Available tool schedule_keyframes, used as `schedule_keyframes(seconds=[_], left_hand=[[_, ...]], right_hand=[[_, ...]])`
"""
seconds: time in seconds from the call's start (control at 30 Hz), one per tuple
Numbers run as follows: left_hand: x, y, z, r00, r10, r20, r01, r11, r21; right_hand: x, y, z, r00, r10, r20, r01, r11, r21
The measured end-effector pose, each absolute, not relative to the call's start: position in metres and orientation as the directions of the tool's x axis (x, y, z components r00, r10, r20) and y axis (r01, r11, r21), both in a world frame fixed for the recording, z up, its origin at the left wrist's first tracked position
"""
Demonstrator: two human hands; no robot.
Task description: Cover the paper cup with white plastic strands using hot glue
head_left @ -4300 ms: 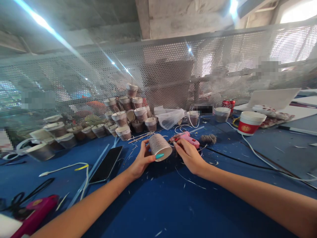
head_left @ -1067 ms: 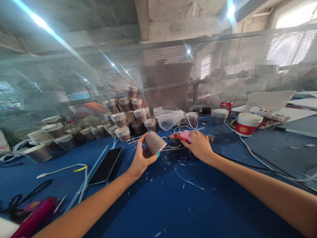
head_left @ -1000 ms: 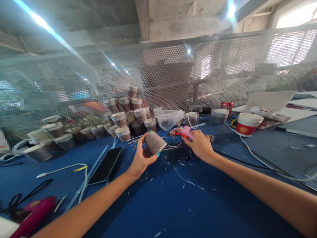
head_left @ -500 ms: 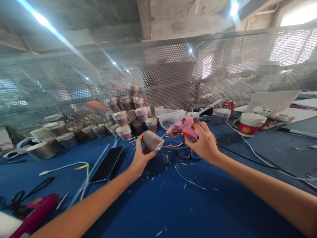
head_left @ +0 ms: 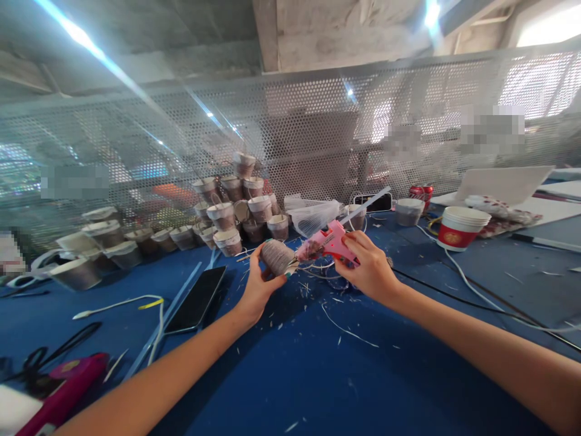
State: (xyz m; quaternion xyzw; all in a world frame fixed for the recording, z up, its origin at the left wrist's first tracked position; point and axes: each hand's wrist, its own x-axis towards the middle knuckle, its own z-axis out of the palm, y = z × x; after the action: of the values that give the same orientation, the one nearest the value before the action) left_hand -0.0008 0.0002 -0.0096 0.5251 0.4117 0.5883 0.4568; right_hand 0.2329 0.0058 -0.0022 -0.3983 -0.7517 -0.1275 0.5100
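My left hand [head_left: 258,287] is closed round a small paper cup [head_left: 276,257] wound with grey yarn, tilted with its pale end towards the right. In my right hand [head_left: 370,266] is a pink hot glue gun [head_left: 329,241], gripped by its handle, a clear glue stick [head_left: 370,204] poking out of its back. The gun's nozzle is at the pale end of the cup; whether it touches cannot be made out. Beneath the gun, dark-handled scissors [head_left: 338,278], partly hidden, lie among scraps and loose white cord.
Stacked yarn-wrapped cups [head_left: 222,215] stand behind my left hand. A black phone [head_left: 196,301] and a magenta tool [head_left: 68,387] lie at left. White-and-red paper cups [head_left: 460,227], red cans [head_left: 420,195] and cables are at right. A perforated metal screen [head_left: 308,145] borders the table.
My right hand has picked up the pink glue gun from the table and brought its nozzle left to the cup. My left hand has tilted the cup, keeping hold of it.
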Motion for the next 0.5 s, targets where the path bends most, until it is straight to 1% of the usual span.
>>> schedule_keyframes(seconds=[0.13,0.5], left_hand=[[-0.0007,0.0010,-0.0105,-0.033,0.967,0.253,-0.098,-0.255,0.962],[-0.0012,0.0018,-0.0117,-0.051,0.968,0.245,-0.090,-0.249,0.964]], right_hand=[[0.2336,0.0081,-0.0042,-0.167,0.500,0.850,0.721,0.650,-0.240],[0.2365,0.0082,-0.0022,-0.158,0.512,0.844,0.719,0.646,-0.257]])
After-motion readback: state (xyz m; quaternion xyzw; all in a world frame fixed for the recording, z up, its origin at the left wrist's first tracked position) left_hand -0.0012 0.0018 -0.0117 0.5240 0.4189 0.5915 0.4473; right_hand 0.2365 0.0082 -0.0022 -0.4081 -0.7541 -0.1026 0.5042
